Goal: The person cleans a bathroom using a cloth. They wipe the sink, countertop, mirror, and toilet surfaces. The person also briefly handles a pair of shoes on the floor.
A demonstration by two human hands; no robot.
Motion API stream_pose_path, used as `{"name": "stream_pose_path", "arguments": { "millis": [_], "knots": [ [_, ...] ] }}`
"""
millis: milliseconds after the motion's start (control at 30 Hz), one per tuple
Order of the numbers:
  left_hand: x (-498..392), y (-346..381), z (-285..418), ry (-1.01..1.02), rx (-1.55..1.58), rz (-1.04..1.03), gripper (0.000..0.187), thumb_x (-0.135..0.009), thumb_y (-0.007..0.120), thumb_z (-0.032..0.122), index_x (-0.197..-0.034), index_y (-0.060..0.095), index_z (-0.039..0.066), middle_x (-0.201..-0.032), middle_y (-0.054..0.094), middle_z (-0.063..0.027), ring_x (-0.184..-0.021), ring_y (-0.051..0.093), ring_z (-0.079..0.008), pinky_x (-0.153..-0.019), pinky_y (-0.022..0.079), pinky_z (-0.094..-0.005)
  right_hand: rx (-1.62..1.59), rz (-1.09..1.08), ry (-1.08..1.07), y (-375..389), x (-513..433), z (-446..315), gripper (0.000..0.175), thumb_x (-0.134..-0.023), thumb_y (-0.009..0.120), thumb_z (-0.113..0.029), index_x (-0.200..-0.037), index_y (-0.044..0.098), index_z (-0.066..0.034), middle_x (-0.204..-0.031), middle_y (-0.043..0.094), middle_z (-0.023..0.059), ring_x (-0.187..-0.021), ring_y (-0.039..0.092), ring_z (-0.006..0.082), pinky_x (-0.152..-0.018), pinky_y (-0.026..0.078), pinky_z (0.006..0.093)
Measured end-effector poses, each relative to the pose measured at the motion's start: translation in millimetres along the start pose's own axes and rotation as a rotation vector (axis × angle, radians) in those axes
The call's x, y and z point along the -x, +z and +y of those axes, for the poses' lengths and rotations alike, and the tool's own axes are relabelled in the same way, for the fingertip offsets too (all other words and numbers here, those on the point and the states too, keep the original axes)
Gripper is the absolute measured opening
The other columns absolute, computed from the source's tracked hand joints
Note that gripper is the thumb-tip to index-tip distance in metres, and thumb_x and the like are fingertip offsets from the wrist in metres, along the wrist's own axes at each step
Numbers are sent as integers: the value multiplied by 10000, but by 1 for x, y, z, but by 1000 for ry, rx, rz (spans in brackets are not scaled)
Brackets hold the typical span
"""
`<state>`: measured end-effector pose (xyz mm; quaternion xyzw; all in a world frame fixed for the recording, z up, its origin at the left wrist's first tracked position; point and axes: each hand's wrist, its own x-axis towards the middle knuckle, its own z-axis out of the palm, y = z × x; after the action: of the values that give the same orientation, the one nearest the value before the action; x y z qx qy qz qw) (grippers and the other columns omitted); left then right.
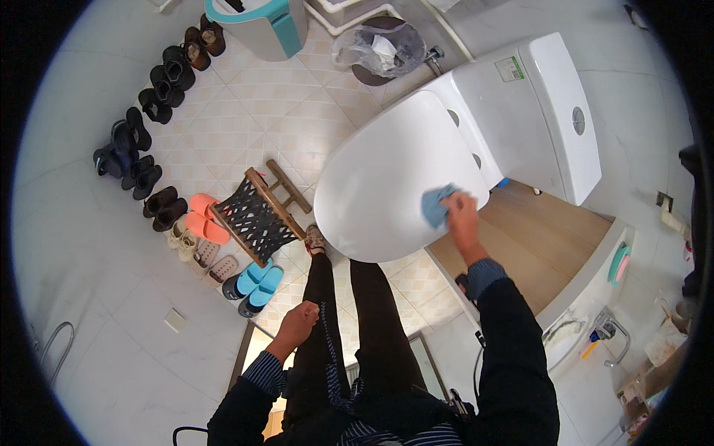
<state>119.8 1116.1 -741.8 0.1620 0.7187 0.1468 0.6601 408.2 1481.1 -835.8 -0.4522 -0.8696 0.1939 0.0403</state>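
My right hand grips a blue cloth, pressed against the closed white toilet lid near its right edge. The cloth and fingers are slightly blurred. Over my left thigh, my left hand is curled into a fist; nothing shows in it. A dark striped strap hangs from my clothing beside that fist. Behind the lid rises the toilet's white cistern, with a round flush button on top and a green-and-white label bearing writing on its front.
A folding stool with a woven black seat stands left of the toilet. Shoes and slippers line the left wall. A bag-lined waste bin and a grey-and-teal bucket stand beyond. To the right are a wooden cabinet and tap.
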Motion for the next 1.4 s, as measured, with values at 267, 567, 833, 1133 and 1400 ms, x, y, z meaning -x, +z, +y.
{"name": "stream_pose_path", "arguments": {
  "millis": [267,567,833,1133,1400],
  "knots": [
    [5,1,5,-19,30,-50,257,-980,526,241,-1044,602,4,-828,672,-111,-758,657,-191,-718,517,-307,87,476,505,26,-11,-9,397,-743,655,29,-1118,607,-92,-1111,525,121,-1093,458,339,-954,360,456],
    [3,-1,6,5,-30,-44,236,-983,518,212,-1044,601,0,-810,676,-110,-764,670,-192,-710,522,-307,-253,-6,-30,101,87,-171,182,-756,620,-12,-888,672,-126,-988,589,74,-982,552,295,-893,444,399],
    [-2,-13,5,98,-66,-3,248,-983,520,228,-1049,601,2,-821,683,-116,-752,672,-195,-701,520,-304,27,288,301,28,9,-21,345,-759,583,46,-1078,607,-84,-1047,575,144,-1037,478,348,-916,376,441],
    [-8,-3,8,47,24,-38,249,-986,526,231,-1063,595,4,-824,666,-96,-721,635,-169,-670,504,-285,-365,174,321,93,-57,-131,169,-930,555,-151,-1062,655,-115,-1072,544,102,-1000,532,277,-795,500,367],
    [-6,-14,6,38,21,-25,250,-988,523,232,-1066,593,4,-845,682,-125,-780,675,-194,-703,534,-307,-18,61,-129,56,51,-73,235,-792,635,-18,-1009,658,-106,-970,587,92,-949,571,310,-805,496,417]
  ]
}}
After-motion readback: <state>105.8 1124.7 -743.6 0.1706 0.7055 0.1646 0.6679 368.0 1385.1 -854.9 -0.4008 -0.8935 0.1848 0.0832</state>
